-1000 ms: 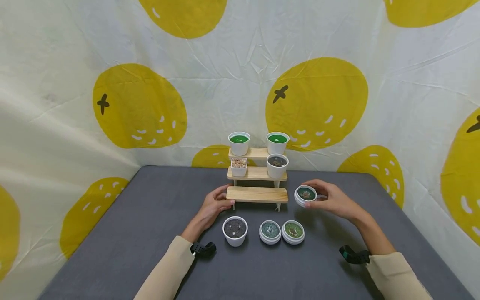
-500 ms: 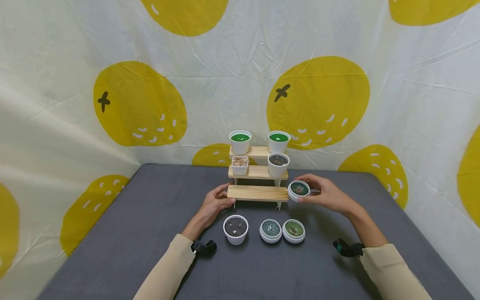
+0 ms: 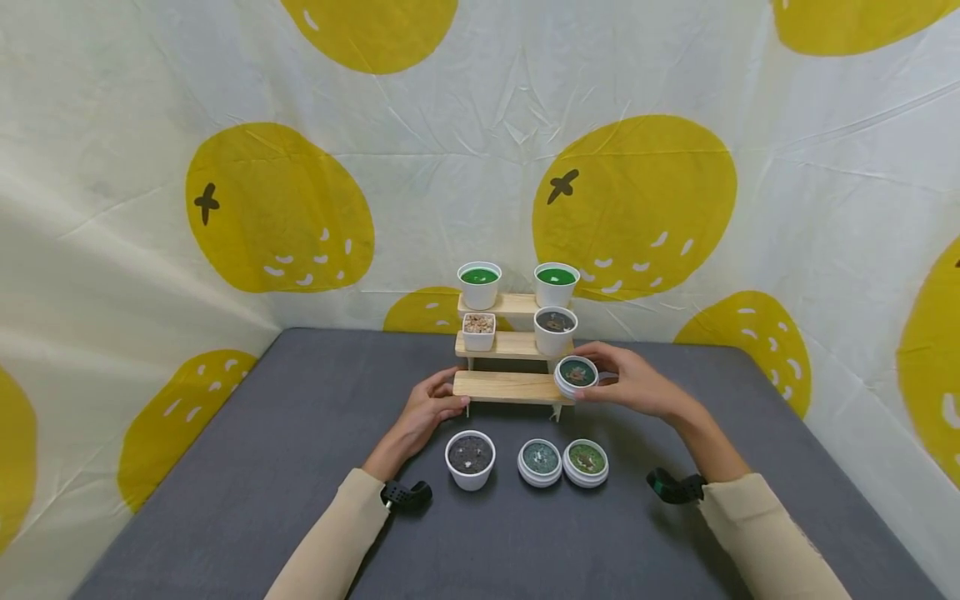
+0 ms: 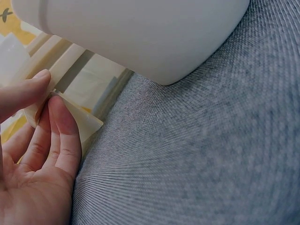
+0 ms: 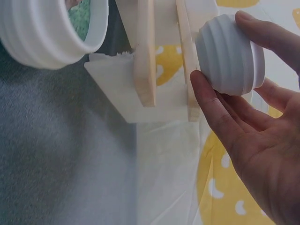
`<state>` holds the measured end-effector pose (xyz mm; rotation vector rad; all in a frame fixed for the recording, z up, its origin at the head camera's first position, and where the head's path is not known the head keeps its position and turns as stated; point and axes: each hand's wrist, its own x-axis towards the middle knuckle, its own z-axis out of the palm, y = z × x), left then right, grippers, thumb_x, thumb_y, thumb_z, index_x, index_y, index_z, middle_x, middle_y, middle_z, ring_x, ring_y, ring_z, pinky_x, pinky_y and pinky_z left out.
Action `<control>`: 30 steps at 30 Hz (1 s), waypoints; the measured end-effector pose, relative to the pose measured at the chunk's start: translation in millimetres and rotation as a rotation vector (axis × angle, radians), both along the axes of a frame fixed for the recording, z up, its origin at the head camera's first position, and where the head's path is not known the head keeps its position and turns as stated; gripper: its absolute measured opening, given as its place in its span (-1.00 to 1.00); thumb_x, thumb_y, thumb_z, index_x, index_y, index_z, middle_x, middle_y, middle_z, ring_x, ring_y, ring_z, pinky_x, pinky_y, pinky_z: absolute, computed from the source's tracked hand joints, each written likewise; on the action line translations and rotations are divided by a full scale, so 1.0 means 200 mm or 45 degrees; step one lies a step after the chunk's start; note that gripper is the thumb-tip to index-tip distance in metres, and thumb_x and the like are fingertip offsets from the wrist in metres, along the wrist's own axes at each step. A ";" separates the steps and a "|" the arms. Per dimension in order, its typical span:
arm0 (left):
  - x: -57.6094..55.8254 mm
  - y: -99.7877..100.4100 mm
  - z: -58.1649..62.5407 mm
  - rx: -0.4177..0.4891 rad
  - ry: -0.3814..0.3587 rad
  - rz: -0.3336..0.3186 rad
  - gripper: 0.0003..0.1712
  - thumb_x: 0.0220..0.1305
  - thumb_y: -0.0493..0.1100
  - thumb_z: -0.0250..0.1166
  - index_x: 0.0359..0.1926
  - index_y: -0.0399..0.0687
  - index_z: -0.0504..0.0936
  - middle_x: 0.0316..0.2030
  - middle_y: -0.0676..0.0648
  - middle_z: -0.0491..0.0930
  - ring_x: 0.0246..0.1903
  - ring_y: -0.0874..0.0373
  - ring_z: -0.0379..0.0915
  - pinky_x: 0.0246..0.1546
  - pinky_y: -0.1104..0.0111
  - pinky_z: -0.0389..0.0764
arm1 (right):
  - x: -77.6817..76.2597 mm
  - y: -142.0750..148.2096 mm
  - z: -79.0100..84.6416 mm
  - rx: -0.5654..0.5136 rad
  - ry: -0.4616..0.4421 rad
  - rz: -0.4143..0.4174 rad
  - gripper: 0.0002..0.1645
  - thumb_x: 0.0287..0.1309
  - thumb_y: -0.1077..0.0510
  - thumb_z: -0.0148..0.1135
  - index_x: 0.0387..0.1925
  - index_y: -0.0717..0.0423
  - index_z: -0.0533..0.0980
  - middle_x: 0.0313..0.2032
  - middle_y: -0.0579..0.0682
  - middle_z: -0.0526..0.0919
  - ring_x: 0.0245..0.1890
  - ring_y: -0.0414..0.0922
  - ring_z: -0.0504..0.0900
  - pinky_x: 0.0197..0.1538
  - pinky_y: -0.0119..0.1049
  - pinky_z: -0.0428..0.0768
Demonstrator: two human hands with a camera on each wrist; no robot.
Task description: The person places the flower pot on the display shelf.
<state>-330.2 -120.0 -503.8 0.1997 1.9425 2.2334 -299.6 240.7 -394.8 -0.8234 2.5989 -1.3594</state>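
Observation:
My right hand (image 3: 626, 379) grips a small white ribbed pot (image 5: 229, 56) with a dark green filling between thumb and fingers. In the head view that pot overlaps the right end of the lowest step of a three-step wooden stand (image 3: 510, 386). My left hand (image 3: 427, 410) pinches the left end of the same step, thumb over it and fingers beneath, as the left wrist view shows. On the upper steps stand two white cups with green filling (image 3: 479, 279) (image 3: 557, 277), a square pot of tan pebbles (image 3: 478, 332) and a cup with dark filling (image 3: 555, 331).
In front of the stand, on the grey table (image 3: 337, 367), are a white cup of dark soil (image 3: 470, 461), a ribbed pot with blue-green filling (image 3: 540, 463) and another with mossy green filling (image 3: 587, 463). A fruit-patterned curtain (image 3: 450, 183) hangs behind.
My right hand has carried the dark green pot leftward and slightly up, from beside the stand to the right end of the lowest step. My left hand has stayed at the stand.

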 end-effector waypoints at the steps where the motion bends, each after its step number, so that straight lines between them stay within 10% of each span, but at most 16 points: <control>1: 0.00 0.00 0.00 0.004 0.000 0.003 -0.17 0.21 -0.38 0.41 0.49 -0.10 0.36 -0.24 -0.02 0.63 -0.26 0.19 0.60 -0.17 0.40 0.67 | 0.00 -0.01 0.00 -0.004 -0.002 0.006 -0.31 0.15 0.09 0.55 0.28 0.08 0.48 0.12 0.10 0.67 0.10 0.03 0.63 0.15 -0.13 0.65; 30: 0.00 -0.01 -0.01 0.057 -0.011 -0.018 -0.18 0.20 -0.41 0.36 0.49 -0.14 0.36 -0.25 -0.01 0.64 -0.27 0.20 0.62 -0.19 0.40 0.68 | -0.09 -0.29 0.03 -0.026 -0.038 0.109 -0.29 0.13 0.17 0.54 0.29 0.13 0.46 0.13 0.16 0.65 0.11 0.04 0.64 0.19 -0.03 0.61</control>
